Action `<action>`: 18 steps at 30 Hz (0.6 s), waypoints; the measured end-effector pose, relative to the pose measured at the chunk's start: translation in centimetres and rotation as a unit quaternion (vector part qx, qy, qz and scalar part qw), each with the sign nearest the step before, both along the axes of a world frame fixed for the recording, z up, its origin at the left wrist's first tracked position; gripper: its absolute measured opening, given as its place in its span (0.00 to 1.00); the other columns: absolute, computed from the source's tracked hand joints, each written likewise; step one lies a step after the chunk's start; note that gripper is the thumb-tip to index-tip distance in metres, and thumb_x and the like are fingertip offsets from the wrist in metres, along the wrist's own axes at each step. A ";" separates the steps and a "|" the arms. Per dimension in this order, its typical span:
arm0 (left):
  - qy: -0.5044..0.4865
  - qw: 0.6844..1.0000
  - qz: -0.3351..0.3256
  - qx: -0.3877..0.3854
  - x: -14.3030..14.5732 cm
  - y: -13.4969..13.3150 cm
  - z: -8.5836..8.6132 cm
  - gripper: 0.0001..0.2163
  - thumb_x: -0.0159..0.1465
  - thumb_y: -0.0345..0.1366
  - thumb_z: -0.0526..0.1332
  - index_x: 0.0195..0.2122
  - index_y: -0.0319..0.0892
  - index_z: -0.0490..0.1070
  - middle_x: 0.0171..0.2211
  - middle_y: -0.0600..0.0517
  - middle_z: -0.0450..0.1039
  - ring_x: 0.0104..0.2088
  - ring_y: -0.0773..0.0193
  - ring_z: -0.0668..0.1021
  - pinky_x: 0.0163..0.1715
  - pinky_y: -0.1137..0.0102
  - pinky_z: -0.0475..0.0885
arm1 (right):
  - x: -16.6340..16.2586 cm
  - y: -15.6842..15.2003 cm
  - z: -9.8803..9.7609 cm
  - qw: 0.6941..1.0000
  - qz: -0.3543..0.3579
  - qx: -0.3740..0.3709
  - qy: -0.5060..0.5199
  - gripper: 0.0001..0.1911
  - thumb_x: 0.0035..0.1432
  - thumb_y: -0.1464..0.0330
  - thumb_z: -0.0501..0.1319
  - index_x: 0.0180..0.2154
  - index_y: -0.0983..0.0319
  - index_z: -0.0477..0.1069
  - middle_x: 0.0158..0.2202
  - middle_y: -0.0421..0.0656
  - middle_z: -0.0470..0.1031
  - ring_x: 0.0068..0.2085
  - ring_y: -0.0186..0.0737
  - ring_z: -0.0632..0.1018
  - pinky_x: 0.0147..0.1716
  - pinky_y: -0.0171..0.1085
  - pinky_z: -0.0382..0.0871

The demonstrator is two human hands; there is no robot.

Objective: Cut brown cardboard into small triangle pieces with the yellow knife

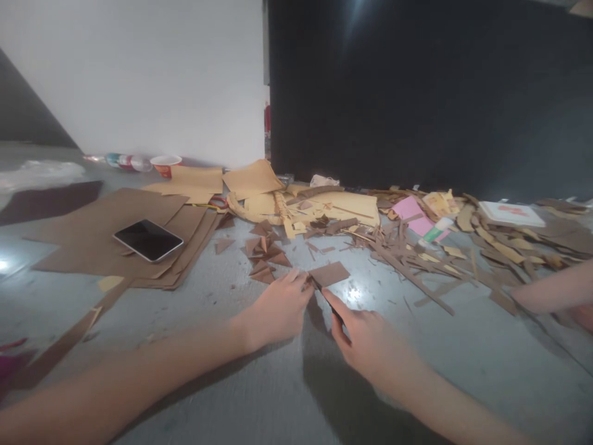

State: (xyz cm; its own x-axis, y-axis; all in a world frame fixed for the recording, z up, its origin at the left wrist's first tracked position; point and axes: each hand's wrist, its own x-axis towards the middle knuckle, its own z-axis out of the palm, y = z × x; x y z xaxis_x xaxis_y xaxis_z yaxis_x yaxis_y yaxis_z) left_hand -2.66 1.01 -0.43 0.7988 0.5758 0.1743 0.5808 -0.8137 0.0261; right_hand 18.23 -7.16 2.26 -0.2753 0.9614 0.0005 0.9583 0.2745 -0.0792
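From the head camera, your left hand (278, 309) rests on the grey tabletop (222, 383), its fingers pinching the near edge of a small brown cardboard piece (330, 273) that lies flat just beyond your knuckles. Your right hand (365, 340) is curled around a thin dark tool, too blurred to name, its index finger stretched toward that piece. Cardboard triangles (265, 252) lie just behind, a phone (148, 240) sits on brown sheets (106, 232) to the left, and another person's arm (551, 293) enters at right.

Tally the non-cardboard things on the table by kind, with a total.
Phone: 1
Paper cup: 1
Pink paper: 1
Glue stick: 1
White booklet: 1
Total: 5
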 end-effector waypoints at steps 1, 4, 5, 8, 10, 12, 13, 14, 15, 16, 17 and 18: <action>0.002 1.000 -0.001 0.002 0.0 0.0 0.0 0.21 0.64 0.26 0.57 0.58 0.34 0.75 0.58 0.36 0.77 0.59 0.44 0.75 0.60 0.55 0.72 | 0.0 -0.1 0.0 1.000 0.001 -0.001 0.000 0.29 0.73 0.68 0.55 0.72 0.59 0.68 0.25 0.43 0.83 0.25 0.47 0.83 0.22 0.40 0.46; 0.007 1.000 -0.012 0.012 0.0 0.0 0.0 0.19 0.64 0.26 0.57 0.56 0.34 0.76 0.57 0.36 0.77 0.58 0.44 0.76 0.61 0.54 0.71 | 0.1 -0.4 0.0 1.000 0.002 -0.006 0.000 0.29 0.73 0.68 0.54 0.72 0.59 0.68 0.25 0.43 0.82 0.24 0.47 0.82 0.22 0.40 0.45; 0.007 1.000 -0.015 0.014 -0.1 0.0 0.0 0.19 0.65 0.26 0.57 0.56 0.35 0.76 0.56 0.36 0.78 0.57 0.44 0.76 0.61 0.53 0.70 | 0.2 -0.5 -0.1 1.000 0.003 -0.007 0.002 0.29 0.73 0.68 0.54 0.72 0.58 0.69 0.24 0.43 0.82 0.23 0.46 0.82 0.22 0.40 0.45; 0.011 1.000 -0.010 0.013 -0.1 0.0 0.0 0.18 0.64 0.27 0.59 0.55 0.35 0.77 0.57 0.35 0.77 0.58 0.44 0.75 0.61 0.54 0.70 | 0.2 -0.9 -0.1 1.000 0.002 0.000 0.013 0.29 0.73 0.68 0.54 0.71 0.57 0.70 0.24 0.42 0.82 0.22 0.45 0.81 0.22 0.40 0.44; 0.017 1.000 0.001 0.008 -0.1 -0.1 0.1 0.18 0.63 0.28 0.60 0.54 0.36 0.77 0.58 0.35 0.77 0.59 0.43 0.74 0.60 0.55 0.71 | 0.3 -1.1 -0.1 1.000 0.004 0.006 0.017 0.29 0.72 0.67 0.54 0.71 0.57 0.70 0.23 0.42 0.81 0.21 0.45 0.80 0.22 0.40 0.43; 0.019 1.000 0.007 0.000 -0.2 -0.1 0.1 0.19 0.62 0.28 0.61 0.55 0.36 0.78 0.59 0.36 0.77 0.59 0.43 0.74 0.58 0.55 0.72 | 0.4 -1.4 0.0 1.000 0.010 0.010 0.020 0.29 0.72 0.67 0.54 0.70 0.58 0.70 0.22 0.41 0.80 0.21 0.44 0.79 0.22 0.39 0.43; 0.019 1.000 0.008 -0.004 -0.2 -0.1 0.2 0.20 0.62 0.28 0.61 0.55 0.36 0.77 0.59 0.35 0.76 0.60 0.43 0.74 0.58 0.55 0.72 | 0.5 -1.5 0.0 1.000 0.012 0.013 0.022 0.28 0.72 0.67 0.54 0.70 0.58 0.70 0.22 0.41 0.80 0.20 0.43 0.78 0.22 0.39 0.43; 0.021 1.000 0.007 -0.008 -0.2 -0.1 0.2 0.20 0.62 0.28 0.61 0.55 0.35 0.77 0.59 0.35 0.76 0.59 0.43 0.74 0.58 0.55 0.72 | 0.5 -1.6 0.0 0.999 0.012 0.017 0.024 0.28 0.72 0.67 0.54 0.70 0.58 0.71 0.21 0.41 0.80 0.20 0.43 0.78 0.21 0.38 0.43; 0.024 1.000 0.005 -0.011 -0.2 -0.1 0.2 0.20 0.62 0.28 0.61 0.56 0.35 0.77 0.59 0.35 0.76 0.59 0.42 0.74 0.58 0.54 0.72 | 0.6 -1.8 0.0 0.999 0.012 0.021 0.025 0.28 0.72 0.67 0.54 0.70 0.58 0.71 0.21 0.41 0.79 0.20 0.42 0.77 0.21 0.38 0.43; 0.026 1.000 0.004 -0.013 -0.2 -0.1 0.2 0.21 0.62 0.28 0.61 0.56 0.34 0.77 0.59 0.34 0.76 0.59 0.42 0.74 0.58 0.54 0.72 | 0.6 -1.9 0.0 0.999 0.012 0.024 0.024 0.28 0.72 0.67 0.54 0.70 0.58 0.71 0.21 0.41 0.79 0.20 0.42 0.77 0.21 0.38 0.42; 0.028 0.999 0.005 -0.014 -0.2 -0.1 0.2 0.21 0.62 0.28 0.61 0.57 0.34 0.77 0.60 0.34 0.76 0.60 0.42 0.74 0.58 0.54 0.72 | 0.7 -2.0 -0.1 0.999 0.013 0.026 0.023 0.28 0.72 0.67 0.54 0.70 0.58 0.71 0.21 0.41 0.78 0.20 0.42 0.77 0.21 0.38 0.42; 0.030 0.999 0.007 -0.016 -0.2 -0.1 0.2 0.21 0.62 0.28 0.61 0.57 0.34 0.77 0.60 0.34 0.76 0.60 0.42 0.73 0.58 0.54 0.72 | 0.7 -2.1 -0.2 0.999 0.013 0.026 0.023 0.29 0.72 0.67 0.54 0.70 0.58 0.71 0.21 0.41 0.78 0.19 0.42 0.76 0.22 0.38 0.41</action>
